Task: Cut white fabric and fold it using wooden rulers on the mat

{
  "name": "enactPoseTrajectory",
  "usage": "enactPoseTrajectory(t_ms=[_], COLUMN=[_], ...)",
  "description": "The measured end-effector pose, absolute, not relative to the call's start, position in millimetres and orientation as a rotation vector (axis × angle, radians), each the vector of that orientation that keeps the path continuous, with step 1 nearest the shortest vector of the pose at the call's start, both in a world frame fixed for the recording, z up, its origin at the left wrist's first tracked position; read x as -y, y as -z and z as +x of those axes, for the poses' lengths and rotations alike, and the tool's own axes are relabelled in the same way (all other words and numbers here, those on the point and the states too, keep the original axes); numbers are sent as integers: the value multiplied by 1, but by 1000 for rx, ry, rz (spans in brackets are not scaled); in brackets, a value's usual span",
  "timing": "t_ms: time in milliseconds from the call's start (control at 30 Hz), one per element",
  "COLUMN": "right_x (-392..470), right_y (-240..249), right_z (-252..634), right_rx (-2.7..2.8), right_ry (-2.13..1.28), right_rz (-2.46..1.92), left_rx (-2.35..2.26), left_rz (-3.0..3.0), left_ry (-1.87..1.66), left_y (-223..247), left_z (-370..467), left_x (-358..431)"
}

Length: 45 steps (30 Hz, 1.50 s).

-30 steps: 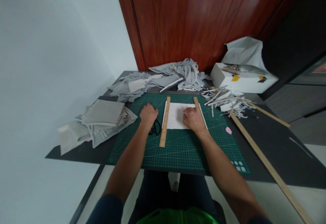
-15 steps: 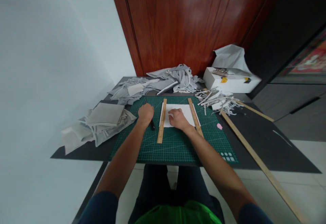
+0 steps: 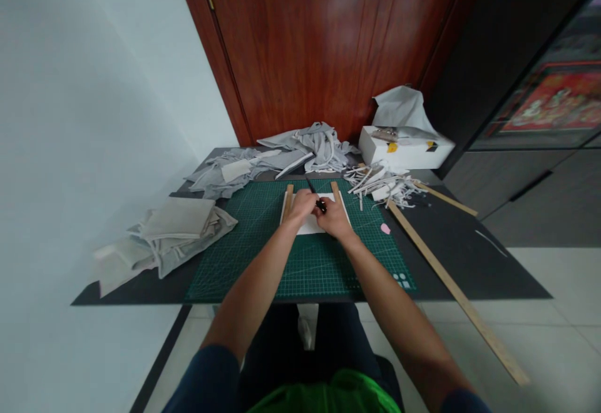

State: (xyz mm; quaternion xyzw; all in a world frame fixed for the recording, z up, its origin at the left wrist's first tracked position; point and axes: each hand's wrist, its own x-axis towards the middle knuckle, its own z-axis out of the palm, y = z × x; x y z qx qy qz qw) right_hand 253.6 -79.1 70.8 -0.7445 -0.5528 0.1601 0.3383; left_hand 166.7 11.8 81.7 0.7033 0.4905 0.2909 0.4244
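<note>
A slim black tool with a thick handle and a thin far end sits between my hands, above a white sheet. My left hand is closed around its middle. My right hand meets it at the handle end, fingers curled against the handle; its fingertips are partly hidden. Two wooden rulers lie along the sheet's sides: the left ruler is partly covered by my left hand, the right ruler by my right. All this rests on a green cutting mat.
Folded grey cloth lies at the left. Crumpled grey cloth covers the table's back. A heap of thin white strips lies before a white box. A long wooden strip overhangs the front edge. A pink scrap lies on the mat.
My left hand has brought the black tool from left of the rulers over the white sheet to my right hand. My right hand has lifted its fingers to the handle. The view has shifted.
</note>
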Motion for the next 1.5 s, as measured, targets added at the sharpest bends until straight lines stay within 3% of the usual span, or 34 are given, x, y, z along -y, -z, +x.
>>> enactPoseTrajectory(t_ms=[133,333,800,1167,1400,1500], right_x=[83,72,51,53,45,50], right_y=[-62,-43,-25,-23,1,14], right_z=[294,347,366,365,329,310], right_rx=[1447,1327,1299,1268,1799,1908], right_ry=[-274,-157,-24,57,179,206], right_rz=[-2060,-2274,-2560,-2541,-1916,-1924], left_rx=[-1031,-992,-1118,-1094,-1092,-1089], left_rz=[1647,1933,2317,2693,2775,2776], left_ry=[-769,-599,-501,-369,-176,-136], left_y=[-66,-62,-54,-26,-18,-20], left_z=[207,227,133,77,64,60], left_x=[-7,-22,-61,-61,-47,-45])
